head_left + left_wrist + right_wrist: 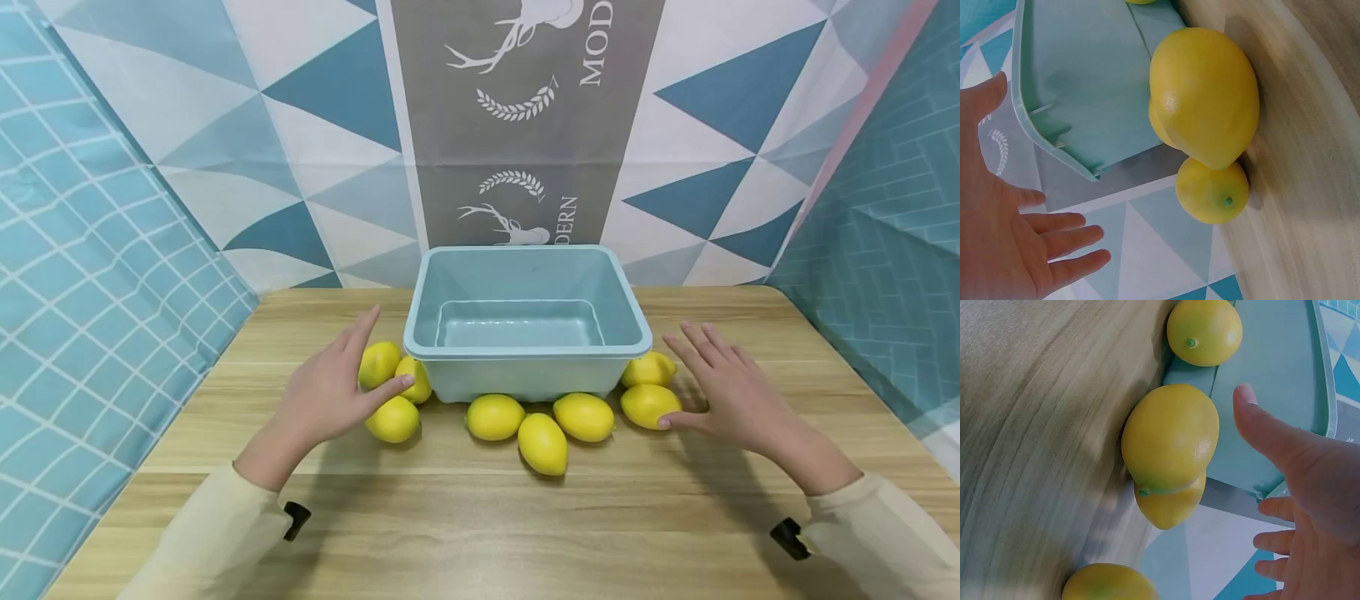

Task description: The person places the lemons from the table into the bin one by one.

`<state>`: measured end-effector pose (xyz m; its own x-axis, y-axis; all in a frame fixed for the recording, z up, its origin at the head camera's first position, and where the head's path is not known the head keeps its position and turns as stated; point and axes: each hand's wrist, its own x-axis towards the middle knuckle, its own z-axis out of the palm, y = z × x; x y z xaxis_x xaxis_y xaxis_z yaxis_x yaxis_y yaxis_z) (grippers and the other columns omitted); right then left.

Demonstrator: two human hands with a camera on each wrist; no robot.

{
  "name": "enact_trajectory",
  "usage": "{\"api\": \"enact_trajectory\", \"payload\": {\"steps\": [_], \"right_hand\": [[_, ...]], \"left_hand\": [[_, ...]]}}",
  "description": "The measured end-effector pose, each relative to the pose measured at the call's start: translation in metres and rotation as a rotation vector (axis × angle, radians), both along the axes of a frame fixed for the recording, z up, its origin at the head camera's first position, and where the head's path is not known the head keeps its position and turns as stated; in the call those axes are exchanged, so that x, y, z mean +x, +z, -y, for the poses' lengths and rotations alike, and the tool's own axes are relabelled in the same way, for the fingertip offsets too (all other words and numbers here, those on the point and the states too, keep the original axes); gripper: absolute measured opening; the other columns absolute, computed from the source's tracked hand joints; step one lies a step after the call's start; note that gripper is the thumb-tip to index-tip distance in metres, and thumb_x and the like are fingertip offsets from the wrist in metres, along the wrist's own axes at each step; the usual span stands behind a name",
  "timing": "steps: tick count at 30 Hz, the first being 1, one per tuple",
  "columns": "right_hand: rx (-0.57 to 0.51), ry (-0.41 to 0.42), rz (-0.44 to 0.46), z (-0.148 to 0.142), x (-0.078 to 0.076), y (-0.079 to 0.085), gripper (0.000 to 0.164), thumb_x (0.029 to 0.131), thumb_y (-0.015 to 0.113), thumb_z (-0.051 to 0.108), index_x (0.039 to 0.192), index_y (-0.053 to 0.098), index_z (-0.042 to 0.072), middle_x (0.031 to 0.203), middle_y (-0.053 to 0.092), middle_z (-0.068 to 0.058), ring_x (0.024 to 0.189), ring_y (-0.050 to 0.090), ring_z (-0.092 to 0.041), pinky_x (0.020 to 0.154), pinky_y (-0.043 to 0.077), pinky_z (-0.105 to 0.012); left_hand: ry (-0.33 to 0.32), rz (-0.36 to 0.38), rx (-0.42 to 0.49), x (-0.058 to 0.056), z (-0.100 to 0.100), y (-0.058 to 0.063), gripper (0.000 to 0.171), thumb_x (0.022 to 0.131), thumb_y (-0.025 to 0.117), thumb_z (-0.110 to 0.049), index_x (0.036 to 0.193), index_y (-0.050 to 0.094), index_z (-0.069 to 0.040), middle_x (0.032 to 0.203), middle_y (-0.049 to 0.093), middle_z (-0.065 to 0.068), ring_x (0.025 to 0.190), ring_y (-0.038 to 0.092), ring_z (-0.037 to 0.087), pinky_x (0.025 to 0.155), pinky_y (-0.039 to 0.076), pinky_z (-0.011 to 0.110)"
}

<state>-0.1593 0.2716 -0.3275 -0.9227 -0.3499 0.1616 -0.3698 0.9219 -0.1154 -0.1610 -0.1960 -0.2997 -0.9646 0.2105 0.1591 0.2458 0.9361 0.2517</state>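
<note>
A light blue plastic bin (528, 352) stands on the table with bare insides. Three lemons lie by its left end, the nearest a lemon (393, 419) below my left thumb. Three more, including a lemon (542, 444), are in front of it. At the right end, a lemon (649, 407) sits before another lemon (648, 370). My left hand (330, 387) hovers with spread fingers beside the left lemons, holding nothing. My right hand (731, 396), likewise spread and holding nothing, is beside the right lemons. The right wrist view shows one further lemon (1110, 583), which the head view hides.
The wood-grain table (480, 533) extends toward me. Behind the bin hangs a triangle-patterned cloth (330, 108) with a grey panel. Blue tile-patterned sheets (90, 275) close off the left and right sides.
</note>
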Motion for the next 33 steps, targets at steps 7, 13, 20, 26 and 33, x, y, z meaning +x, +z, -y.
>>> {"api": "enact_trajectory", "payload": {"steps": [7,13,20,26,33], "right_hand": [[0.021,0.043,-0.006,-0.001,0.000,0.003,0.102,0.063,0.085,0.048,0.144,0.040,0.005,0.149,0.035,-0.029,0.135,0.031,-0.052,0.105,0.030,-0.072],[0.029,0.050,0.020,-0.001,0.002,0.005,0.095,0.062,0.088,0.042,0.140,0.046,0.005,0.141,0.044,-0.029,0.126,0.043,-0.051,0.099,0.041,-0.068],[0.036,0.049,0.027,-0.003,0.002,0.006,0.094,0.063,0.088,0.042,0.139,0.047,0.005,0.139,0.046,-0.029,0.123,0.047,-0.050,0.097,0.043,-0.067],[0.043,0.054,0.031,-0.004,0.001,0.007,0.091,0.065,0.086,0.044,0.138,0.048,0.005,0.137,0.049,-0.029,0.122,0.048,-0.050,0.096,0.045,-0.066],[0.045,0.066,0.014,-0.005,0.000,0.009,0.085,0.069,0.083,0.044,0.136,0.050,0.003,0.134,0.052,-0.030,0.120,0.050,-0.050,0.096,0.045,-0.065]], "left_hand": [[0.003,0.130,0.125,-0.002,-0.002,0.008,0.090,0.092,0.042,-0.065,0.156,0.000,-0.019,0.150,0.039,0.022,0.130,0.047,0.044,0.097,0.044,0.067],[-0.031,0.170,0.203,-0.005,-0.002,0.012,0.086,0.095,0.041,-0.061,0.155,0.004,-0.013,0.147,0.043,0.022,0.126,0.052,0.041,0.099,0.045,0.062],[-0.045,0.164,0.231,-0.008,-0.002,0.018,0.084,0.096,0.043,-0.057,0.154,0.009,-0.007,0.151,0.035,0.025,0.133,0.043,0.045,0.106,0.039,0.063],[-0.040,0.147,0.221,-0.008,-0.004,0.023,0.080,0.096,0.046,-0.052,0.153,0.017,-0.003,0.152,0.033,0.025,0.135,0.040,0.045,0.107,0.037,0.065],[-0.038,0.212,0.293,-0.013,-0.006,0.028,0.074,0.096,0.049,-0.047,0.151,0.023,-0.003,0.149,0.037,0.025,0.133,0.042,0.046,0.105,0.042,0.062]]}}
